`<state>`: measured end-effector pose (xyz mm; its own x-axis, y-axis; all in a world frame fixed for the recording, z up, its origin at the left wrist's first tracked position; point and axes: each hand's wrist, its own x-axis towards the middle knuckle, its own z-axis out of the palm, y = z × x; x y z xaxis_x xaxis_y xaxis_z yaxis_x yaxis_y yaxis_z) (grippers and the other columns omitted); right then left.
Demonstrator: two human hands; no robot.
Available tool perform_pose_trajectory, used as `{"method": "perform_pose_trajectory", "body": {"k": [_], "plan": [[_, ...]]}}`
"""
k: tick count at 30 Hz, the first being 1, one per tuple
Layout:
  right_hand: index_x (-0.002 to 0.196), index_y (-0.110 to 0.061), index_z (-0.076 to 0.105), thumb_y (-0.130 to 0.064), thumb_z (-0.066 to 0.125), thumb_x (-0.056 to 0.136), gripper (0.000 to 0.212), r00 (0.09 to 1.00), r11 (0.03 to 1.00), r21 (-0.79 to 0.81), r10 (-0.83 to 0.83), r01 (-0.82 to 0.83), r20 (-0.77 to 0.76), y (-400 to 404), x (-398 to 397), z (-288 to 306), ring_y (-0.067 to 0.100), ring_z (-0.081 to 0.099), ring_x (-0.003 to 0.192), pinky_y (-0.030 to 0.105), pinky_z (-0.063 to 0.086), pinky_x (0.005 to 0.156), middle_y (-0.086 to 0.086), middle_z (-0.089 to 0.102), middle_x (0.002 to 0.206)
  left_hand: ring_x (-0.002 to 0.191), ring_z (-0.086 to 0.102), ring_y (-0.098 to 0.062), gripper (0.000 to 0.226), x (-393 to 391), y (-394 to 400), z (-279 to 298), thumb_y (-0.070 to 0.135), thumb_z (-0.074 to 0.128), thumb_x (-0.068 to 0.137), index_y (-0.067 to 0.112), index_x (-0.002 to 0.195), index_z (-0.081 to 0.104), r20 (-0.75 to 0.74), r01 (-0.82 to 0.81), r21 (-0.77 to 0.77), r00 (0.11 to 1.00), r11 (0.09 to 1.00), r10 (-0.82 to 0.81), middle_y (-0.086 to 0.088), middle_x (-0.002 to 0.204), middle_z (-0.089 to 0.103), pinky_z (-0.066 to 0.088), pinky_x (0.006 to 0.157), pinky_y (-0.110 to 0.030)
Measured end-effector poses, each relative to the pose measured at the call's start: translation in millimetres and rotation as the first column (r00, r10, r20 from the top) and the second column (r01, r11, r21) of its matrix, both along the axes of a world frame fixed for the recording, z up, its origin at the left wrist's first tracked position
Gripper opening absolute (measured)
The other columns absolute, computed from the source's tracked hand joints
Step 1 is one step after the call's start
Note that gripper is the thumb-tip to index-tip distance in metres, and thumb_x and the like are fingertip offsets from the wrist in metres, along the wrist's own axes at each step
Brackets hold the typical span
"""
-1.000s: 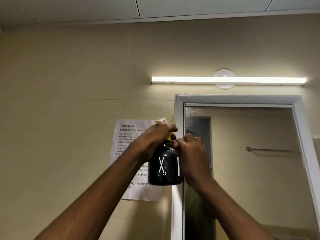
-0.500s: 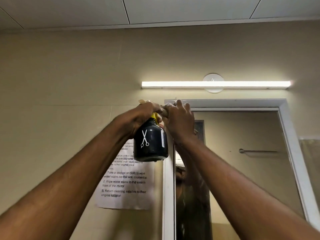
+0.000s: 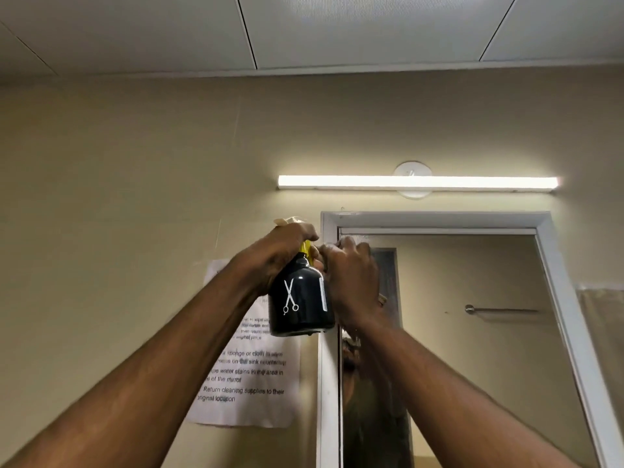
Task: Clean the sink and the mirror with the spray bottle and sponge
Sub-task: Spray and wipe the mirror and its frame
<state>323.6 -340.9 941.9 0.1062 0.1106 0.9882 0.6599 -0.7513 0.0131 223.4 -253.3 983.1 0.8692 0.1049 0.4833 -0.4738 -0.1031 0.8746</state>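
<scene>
beige wall frames the mirror (image 3: pixel 472 332). left hand (image 3: pixel 283 251) grips the spray bottle (image 3: pixel 300 302) by its neck, raised to the mirror's top-left corner for spraying. right hand (image 3: pixel 351 278) curls beside the nozzle; whether it holds anything, i cannot tell.

The spray bottle (image 3: pixel 300 298) hangs left of the mirror (image 3: pixel 472 315) (paper notice (image 3: pixel 250 383) behind it).

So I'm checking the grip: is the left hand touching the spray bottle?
Touching. The head view shows the left hand wrapped round the yellow neck and trigger top of the spray bottle, with no gap between them.
</scene>
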Motion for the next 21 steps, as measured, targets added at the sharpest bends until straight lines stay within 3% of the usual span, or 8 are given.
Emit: {"method": "perform_pose_trajectory", "body": {"k": [6, 9, 13, 17, 21], "plan": [[0.116, -0.014, 0.060, -0.023, 0.053, 0.096, 0.023, 0.988, 0.992, 0.011, -0.125, 0.127, -0.087, 6, -18, 50, 0.031, 0.042, 0.121, 0.039, 0.046, 0.091, 0.011, 0.047, 0.132, 0.060, 0.060, -0.024, 0.018, -8, 3, 29, 0.023, 0.055, 0.086, 0.005, 0.087, 0.058, 0.044, -0.040, 0.143, 0.998, 0.989, 0.035, -0.010, 0.068, 0.061, 0.050, 0.067, -0.035], [0.118, -0.013, 0.058, -0.024, 0.045, 0.100, 0.025, 0.988, 0.994, 0.069, -0.076, 0.086, -0.137, 8, -17, 47, 0.029, 0.040, 0.122, 0.037, 0.043, 0.093, 0.010, 0.044, 0.133, 0.064, 0.064, -0.027, 0.028, -16, 2, 36, 0.028, 0.061, 0.084, 0.002, 0.092, 0.058, -0.008, -0.025, 0.130, 1.000, 0.991, 0.026, -0.013, 0.071, 0.064, 0.054, 0.079, -0.039], [0.119, -0.011, 0.056, -0.028, 0.037, 0.103, 0.030, 0.978, 0.995, 0.104, 0.021, 0.001, -0.209, 12, -10, 36, 0.027, 0.039, 0.120, 0.036, 0.036, 0.095, 0.007, 0.045, 0.132, 0.060, 0.069, -0.027, 0.040, -21, -4, 39, 0.033, 0.066, 0.082, 0.001, 0.105, 0.057, -0.112, 0.001, 0.137, 0.994, 0.991, 0.015, -0.014, 0.079, 0.068, 0.059, 0.066, -0.035], [0.103, -0.012, 0.067, -0.025, 0.055, 0.095, 0.019, 0.995, 0.980, 0.195, -0.013, 0.032, -0.097, 17, 0, 42, 0.031, 0.055, 0.101, 0.037, 0.047, 0.078, 0.010, 0.059, 0.111, 0.062, 0.064, -0.023, 0.027, -16, -16, 39, 0.027, 0.066, 0.080, 0.003, 0.089, 0.058, -0.071, -0.070, 0.105, 0.994, 0.992, 0.077, -0.008, 0.062, 0.066, 0.053, 0.074, -0.032], [0.128, -0.012, 0.050, -0.035, 0.033, 0.103, 0.037, 0.970, 0.998, 0.055, -0.005, 0.019, -0.243, 11, 3, 39, 0.026, 0.040, 0.121, 0.037, 0.036, 0.096, 0.007, 0.045, 0.135, 0.062, 0.066, -0.026, 0.039, -17, -20, 40, 0.033, 0.067, 0.079, 0.001, 0.099, 0.057, -0.120, -0.028, 0.101, 0.992, 0.995, 0.040, -0.014, 0.079, 0.067, 0.056, 0.074, -0.033]]}}
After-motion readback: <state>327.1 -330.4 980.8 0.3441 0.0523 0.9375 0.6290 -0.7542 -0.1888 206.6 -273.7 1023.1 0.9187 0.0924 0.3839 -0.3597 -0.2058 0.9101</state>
